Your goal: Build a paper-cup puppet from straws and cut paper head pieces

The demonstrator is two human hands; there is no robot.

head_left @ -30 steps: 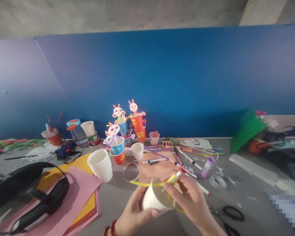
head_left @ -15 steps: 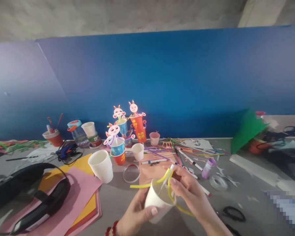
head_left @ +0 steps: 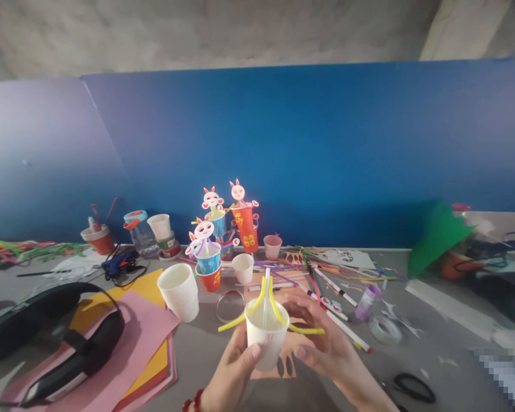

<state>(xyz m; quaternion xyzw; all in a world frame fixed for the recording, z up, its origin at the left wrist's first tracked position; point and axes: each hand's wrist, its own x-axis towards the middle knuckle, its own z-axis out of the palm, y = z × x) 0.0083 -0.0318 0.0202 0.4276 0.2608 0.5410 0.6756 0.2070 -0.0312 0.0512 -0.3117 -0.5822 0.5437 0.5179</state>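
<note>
My left hand (head_left: 234,372) is wrapped round a white paper cup (head_left: 265,343), held upright low in the middle of the view. A white straw (head_left: 266,297) stands up out of the cup, and a yellow pipe cleaner (head_left: 271,309) arches over its rim, with ends sticking out left and right. My right hand (head_left: 326,343) sits just right of the cup, fingers loosely curled and apart, thumb near the cup's side. Nothing shows in that hand.
Behind stand finished bunny cups (head_left: 223,234), a stack of white cups (head_left: 179,290), a small white cup (head_left: 242,267) and a tape ring (head_left: 229,305). Coloured paper (head_left: 141,332) and black headphones (head_left: 55,337) lie left. Markers (head_left: 335,292), a glue stick (head_left: 366,301), tape roll (head_left: 384,329) lie right.
The cup has been turned upright from a tilt toward me. My right hand let go of the straw and pipe cleaner, which now stand in the cup. The view shifted slightly.
</note>
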